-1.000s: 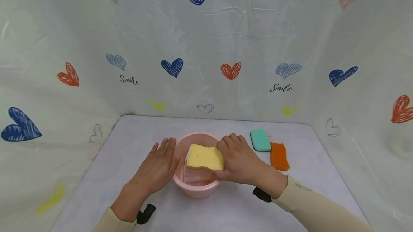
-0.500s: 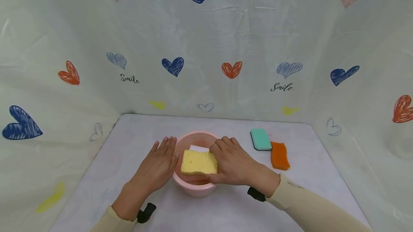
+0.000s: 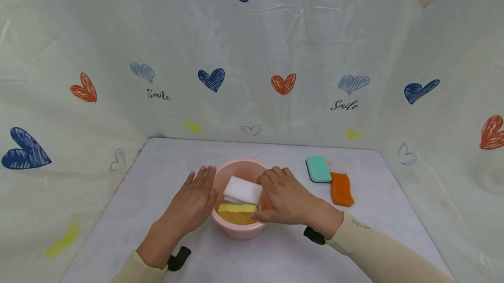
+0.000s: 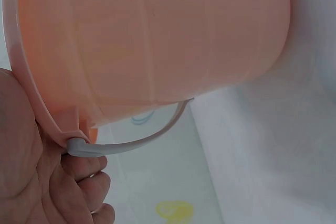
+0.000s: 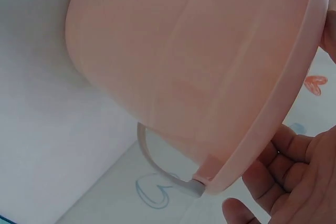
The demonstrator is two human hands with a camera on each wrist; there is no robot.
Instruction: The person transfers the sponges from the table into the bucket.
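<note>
A pink bucket (image 3: 238,230) stands on the table in front of me. In it a yellow sponge (image 3: 237,208) stands on edge at the near side, with a white sponge (image 3: 243,190) leaning above it. My right hand (image 3: 285,200) reaches over the right rim, and its thumb and fingers hold the yellow sponge's right end. My left hand (image 3: 194,202) lies flat against the bucket's left wall, fingers straight. The left wrist view shows the bucket wall (image 4: 157,40) filling the frame, beside my left hand (image 4: 31,182). In the right wrist view the same bucket wall (image 5: 184,66) and my right hand (image 5: 310,182) appear.
A teal sponge (image 3: 318,169) and an orange sponge (image 3: 341,189) lie side by side on the table, right of the bucket. The bucket's pale handle (image 4: 131,140) hangs down against its side. Heart-printed curtain walls close in the white table (image 3: 275,256) on three sides.
My right hand has lowered the yellow sponge from above the bucket down into it, tipping it on edge. The white sponge now shows above it. The left hand stayed put.
</note>
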